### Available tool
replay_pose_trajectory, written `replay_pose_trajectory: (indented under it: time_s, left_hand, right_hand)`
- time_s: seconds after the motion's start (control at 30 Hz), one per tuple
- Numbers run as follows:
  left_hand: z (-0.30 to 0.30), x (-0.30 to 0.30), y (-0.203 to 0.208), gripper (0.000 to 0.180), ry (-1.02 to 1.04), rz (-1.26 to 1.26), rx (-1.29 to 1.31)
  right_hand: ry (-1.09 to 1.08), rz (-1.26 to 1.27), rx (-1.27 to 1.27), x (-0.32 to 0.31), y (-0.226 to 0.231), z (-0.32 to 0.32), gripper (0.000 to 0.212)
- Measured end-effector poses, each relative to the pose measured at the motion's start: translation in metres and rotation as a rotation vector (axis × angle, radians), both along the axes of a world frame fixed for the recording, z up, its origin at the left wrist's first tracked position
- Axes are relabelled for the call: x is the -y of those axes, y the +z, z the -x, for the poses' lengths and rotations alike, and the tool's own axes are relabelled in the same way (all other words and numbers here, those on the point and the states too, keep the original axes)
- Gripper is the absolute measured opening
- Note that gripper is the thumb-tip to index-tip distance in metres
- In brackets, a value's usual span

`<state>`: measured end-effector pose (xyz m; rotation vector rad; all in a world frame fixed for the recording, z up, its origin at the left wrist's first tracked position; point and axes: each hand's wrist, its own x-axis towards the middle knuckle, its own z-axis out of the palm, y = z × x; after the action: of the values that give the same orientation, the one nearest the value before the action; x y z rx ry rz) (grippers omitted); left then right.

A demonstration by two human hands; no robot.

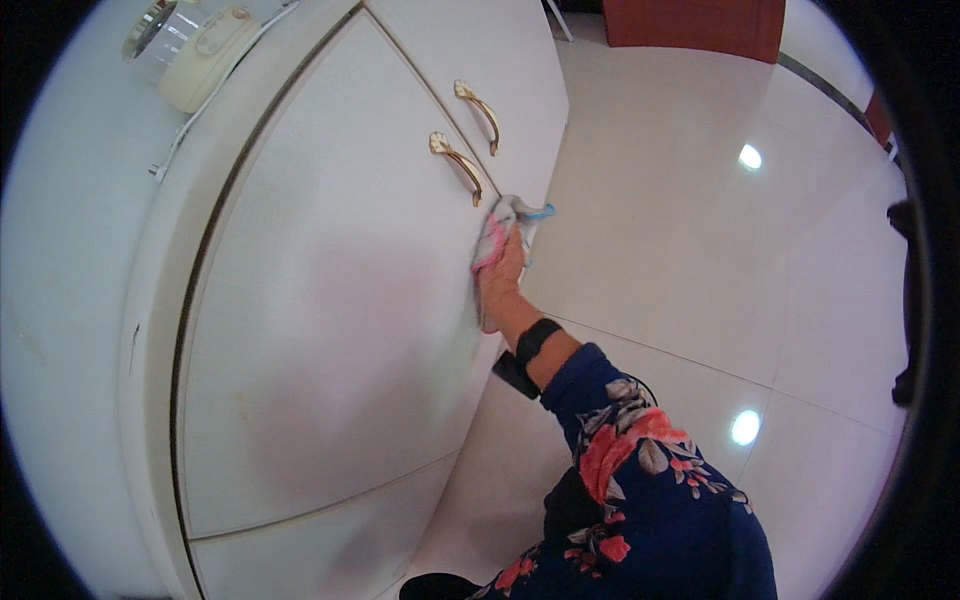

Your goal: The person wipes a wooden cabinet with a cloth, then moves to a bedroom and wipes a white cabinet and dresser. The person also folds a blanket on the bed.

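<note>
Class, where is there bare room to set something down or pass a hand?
Set down: floor between white cabinet and reddish panel. Pass: the cabinet door left of the gold handles. Crowded: below the handles, around hand and cloth; by the cream appliance and cord.

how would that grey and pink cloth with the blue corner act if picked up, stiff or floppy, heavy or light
The grey and pink fabric cloth with a blue corner would probably be floppy, as it bunches into soft folds at the right hand. It is likely light, since its outer edge looks thin. Those crumpled folds suggest it wouldn't roll.
</note>
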<state>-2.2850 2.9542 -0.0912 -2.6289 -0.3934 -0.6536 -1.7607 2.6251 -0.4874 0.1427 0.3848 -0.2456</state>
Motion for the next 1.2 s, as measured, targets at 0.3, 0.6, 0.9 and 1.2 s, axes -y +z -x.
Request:
replay_pose_trajectory:
  time_s: [0.3,0.6,0.9,1.2]
  left_hand:
    - [0.000,-0.007,-0.008,0.072,-0.019,-0.037,0.036]
    - [0.009,-0.028,-0.016,0.071,-0.023,-0.104,0.041]
    - [0.028,-0.019,-0.005,0.068,0.046,-0.212,-0.017]
    - [0.046,-0.018,0.014,0.063,0.092,-0.229,-0.062]
  right_hand:
    - [0.144,1.229,-0.588,0.011,-0.109,-0.021,0.031]
    - [0.099,0.082,-0.370,-0.055,-0.122,0.076,0.044]
    - [0.150,0.548,-0.429,-0.005,-0.120,0.023,0.042]
    - [0.441,0.651,-0.566,0.009,-0.125,0.031,0.035]
